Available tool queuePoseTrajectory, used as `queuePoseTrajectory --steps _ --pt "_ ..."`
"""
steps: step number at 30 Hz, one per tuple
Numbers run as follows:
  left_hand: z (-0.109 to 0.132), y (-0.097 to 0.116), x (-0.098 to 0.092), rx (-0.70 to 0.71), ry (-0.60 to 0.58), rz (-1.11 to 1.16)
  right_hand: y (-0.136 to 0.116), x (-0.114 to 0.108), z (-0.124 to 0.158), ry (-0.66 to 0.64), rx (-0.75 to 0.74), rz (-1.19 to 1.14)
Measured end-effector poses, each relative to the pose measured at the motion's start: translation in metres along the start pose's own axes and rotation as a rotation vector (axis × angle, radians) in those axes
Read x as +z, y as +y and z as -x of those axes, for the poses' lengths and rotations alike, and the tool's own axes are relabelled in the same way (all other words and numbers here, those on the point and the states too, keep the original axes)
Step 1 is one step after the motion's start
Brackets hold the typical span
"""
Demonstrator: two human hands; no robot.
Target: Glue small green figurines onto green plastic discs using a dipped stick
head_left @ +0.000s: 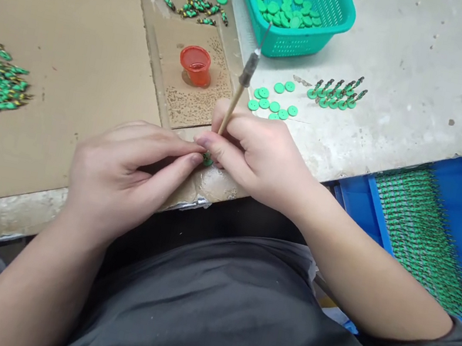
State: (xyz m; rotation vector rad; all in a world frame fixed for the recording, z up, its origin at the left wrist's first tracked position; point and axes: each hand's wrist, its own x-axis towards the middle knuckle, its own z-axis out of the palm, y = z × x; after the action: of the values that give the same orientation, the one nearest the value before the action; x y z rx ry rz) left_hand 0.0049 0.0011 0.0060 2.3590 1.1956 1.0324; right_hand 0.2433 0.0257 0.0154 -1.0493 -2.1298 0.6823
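Worn tabletop [394,58]: L grip [123,163] pinching sm green pc [207,160], R grip [262,149] clasping wood-handled tool [236,97].

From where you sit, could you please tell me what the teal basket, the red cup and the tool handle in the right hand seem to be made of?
Teal basket: probably semi-gloss moulded plastic, given its regular perforations and smooth rim.
Red cup: likely plastic, with a shiny, seemingly translucent wall.
Tool handle: apparently bare, matte wood or bamboo, by its tan colour.
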Motion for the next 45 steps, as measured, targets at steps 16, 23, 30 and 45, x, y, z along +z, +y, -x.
queuePoseTrajectory --steps 16,23,30,45 --pt "0.0 -0.005 0.003 0.024 0.023 -0.023 -0.003 0.003 -0.004 -0.101 -0.034 -0.016" --pt "-0.004 -0.002 0.002 -0.017 -0.006 0.031 0.0 0.007 0.007 0.079 0.066 -0.2" --pt "-0.004 0.002 -0.002 -0.058 -0.057 -0.01 0.003 0.011 0.027 0.184 0.227 -0.271" --pt "-0.006 -0.001 0.002 0.0 -0.105 -0.089 0.005 0.001 -0.001 -0.046 -0.035 -0.07"
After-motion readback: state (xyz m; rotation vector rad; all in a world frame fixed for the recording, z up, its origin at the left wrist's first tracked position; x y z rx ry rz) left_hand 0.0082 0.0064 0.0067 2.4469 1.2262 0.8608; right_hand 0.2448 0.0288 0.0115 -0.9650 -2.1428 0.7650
